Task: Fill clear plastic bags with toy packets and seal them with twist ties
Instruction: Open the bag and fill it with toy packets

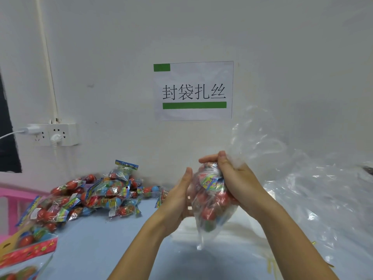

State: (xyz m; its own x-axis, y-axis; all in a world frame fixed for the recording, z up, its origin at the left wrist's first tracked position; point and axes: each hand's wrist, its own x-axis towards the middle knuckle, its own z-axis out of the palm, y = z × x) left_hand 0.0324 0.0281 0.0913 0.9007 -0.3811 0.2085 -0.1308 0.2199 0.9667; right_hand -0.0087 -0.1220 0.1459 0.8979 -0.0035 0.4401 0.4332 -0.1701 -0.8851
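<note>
Holding a filled clear plastic bag point(212, 201) up above the blue surface point(113, 239), between both hands. Right hand point(236, 178) curling its fingers point(222, 158) tightly over the top of the load, gripping plastic and packets together. Left hand point(179, 197) lying flat against the bag's left side, fingers point(187, 174) straight and close together, pressing rather than gripping.

Bag's long axis running near vertical, tilted a little, bottom corner hanging loose toward the surface, open neck film point(262, 138) billowing up and to the right past the right hand. Judging the neck to be the next target: lying above and right of the right-hand fingers, so right hand nearer to it; left hand free to gather or twist.

Loose toy packets point(109, 190) piled on the surface well to the left, nearer the left hand. Spare clear bags point(323, 199) heaped at right.

No twist tie clearly made out; thin yellowish strips point(269, 263) at lower right under plastic, too blurred to name. Packet count inside the bag not readable. Left palm side hidden. Wall sign point(193, 90) and socket strip point(53, 134) behind.
</note>
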